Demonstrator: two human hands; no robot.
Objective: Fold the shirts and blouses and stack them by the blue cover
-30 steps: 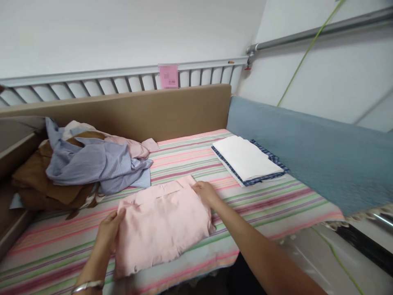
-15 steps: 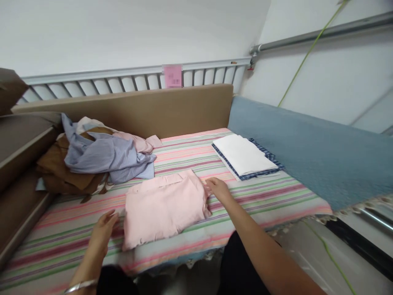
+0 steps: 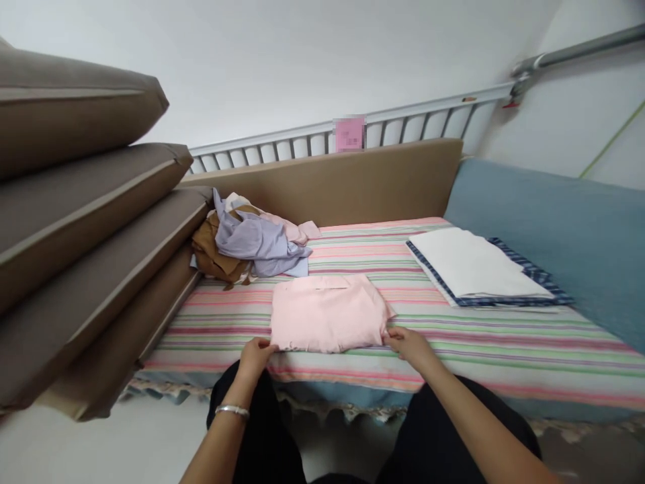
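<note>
Left hand (image 3: 256,356) back on pink garment (image 3: 327,316), apparently in a corner pinch.

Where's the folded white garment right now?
In the head view, the folded white garment lies on the right side of the striped sheet, atop dark blue checked cloth, beside the blue backrest.

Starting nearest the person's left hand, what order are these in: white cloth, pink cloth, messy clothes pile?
1. Pink cloth, at the left hand's fingertips.
2. Messy clothes pile, back left.
3. White cloth, off to the right.
</note>
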